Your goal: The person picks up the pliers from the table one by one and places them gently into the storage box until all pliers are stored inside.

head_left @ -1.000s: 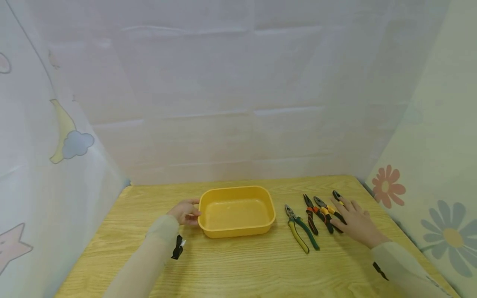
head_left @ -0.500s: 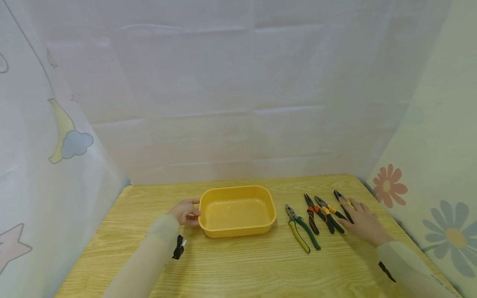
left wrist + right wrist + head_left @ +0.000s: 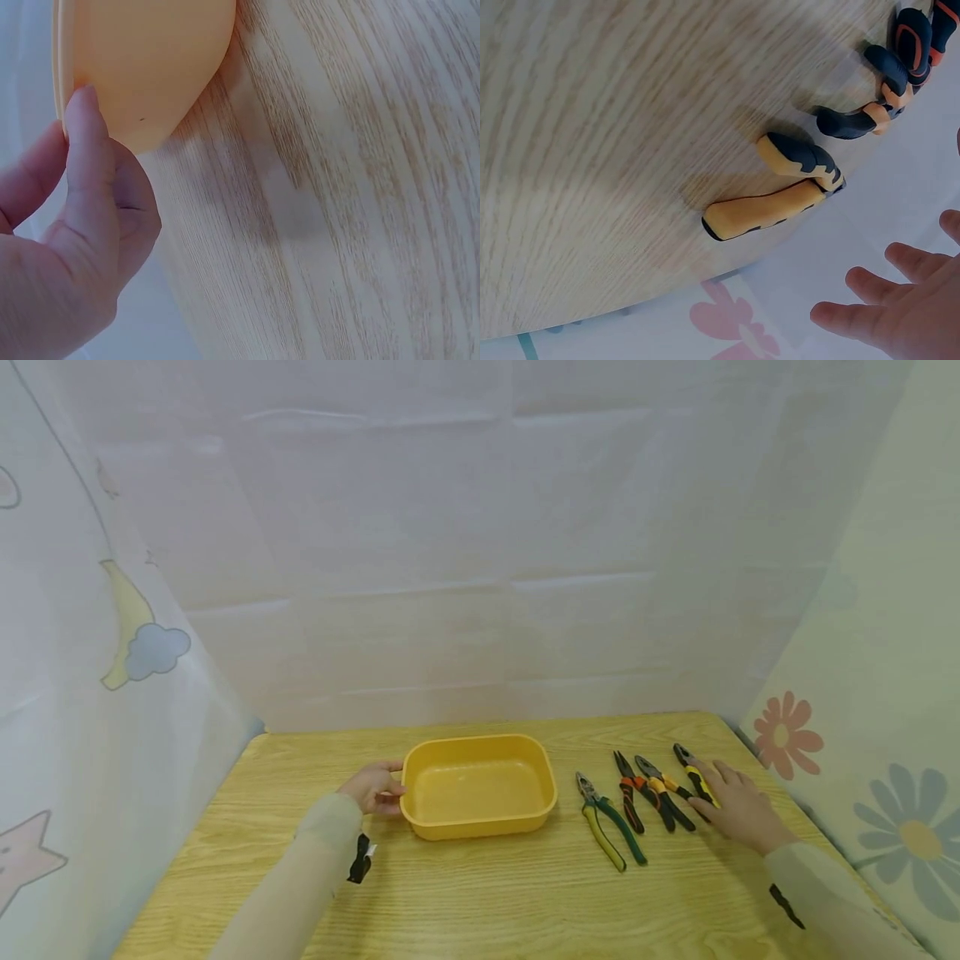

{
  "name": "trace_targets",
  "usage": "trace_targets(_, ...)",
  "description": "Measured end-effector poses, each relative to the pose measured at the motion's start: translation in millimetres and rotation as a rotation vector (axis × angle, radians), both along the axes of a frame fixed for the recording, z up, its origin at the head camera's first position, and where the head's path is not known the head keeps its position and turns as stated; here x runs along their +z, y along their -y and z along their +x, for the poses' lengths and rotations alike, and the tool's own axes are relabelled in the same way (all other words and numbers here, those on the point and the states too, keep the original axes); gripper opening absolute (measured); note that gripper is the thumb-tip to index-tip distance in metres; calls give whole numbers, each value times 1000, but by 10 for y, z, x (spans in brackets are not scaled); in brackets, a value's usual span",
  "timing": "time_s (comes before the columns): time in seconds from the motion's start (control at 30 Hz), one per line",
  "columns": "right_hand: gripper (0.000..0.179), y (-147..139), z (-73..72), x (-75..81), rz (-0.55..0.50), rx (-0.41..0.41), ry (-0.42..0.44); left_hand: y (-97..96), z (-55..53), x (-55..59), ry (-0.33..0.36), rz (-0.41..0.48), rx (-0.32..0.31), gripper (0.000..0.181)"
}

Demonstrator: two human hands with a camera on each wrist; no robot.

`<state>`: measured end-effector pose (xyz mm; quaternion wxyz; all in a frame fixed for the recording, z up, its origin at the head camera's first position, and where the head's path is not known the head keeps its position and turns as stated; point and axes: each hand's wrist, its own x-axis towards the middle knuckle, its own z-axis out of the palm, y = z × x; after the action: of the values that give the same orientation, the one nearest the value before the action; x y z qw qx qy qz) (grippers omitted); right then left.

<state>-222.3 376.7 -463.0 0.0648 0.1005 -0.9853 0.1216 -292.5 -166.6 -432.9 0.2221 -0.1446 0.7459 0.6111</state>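
My left hand [image 3: 375, 788] pinches the left rim of a rectangular yellow plastic basin [image 3: 480, 828]; in the left wrist view, its fingers [image 3: 88, 135] lie against the basin's wall [image 3: 157, 52]. The right hand [image 3: 746, 814], fingers spread and holding nothing, hovers over the rightmost pliers, a yellow-and-black pair [image 3: 697, 781] partly covered by it in the head view. Those pliers [image 3: 761, 210] lie on the table with handles apart in the right wrist view. Beside them are orange-and-black pliers [image 3: 666, 793], then red-and-black long-nose pliers [image 3: 632, 806].
Green-and-yellow pliers [image 3: 603, 839] lie open nearest the basin. All stand on a wood-grain table [image 3: 465, 902], walled by a pale sheet [image 3: 480, 568] behind and printed sheets at both sides. The table's right edge runs close to the right forearm.
My right hand has shifted slightly right and away from the middle pliers, uncovering more of the yellow-and-black pair. The left hand and basin stay in place.
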Motion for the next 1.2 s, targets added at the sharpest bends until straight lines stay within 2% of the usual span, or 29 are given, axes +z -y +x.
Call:
trace_targets(0.57,66,-91,-39,-25,-33,-17,39,-14,35,3,-5,25,7,57)
trace_targets(0.8,65,-98,-98,-31,-53,-36,69,29,4,-19,-5,61,-27,62)
trace_targets(1.03,68,-111,-149,-37,-102,-48,112,-21,25,21,-8,8,-1,57)
trace_targets(1.2,72,-121,-176,-48,-114,-65,131,-21,25,18,-17,1,0,57)
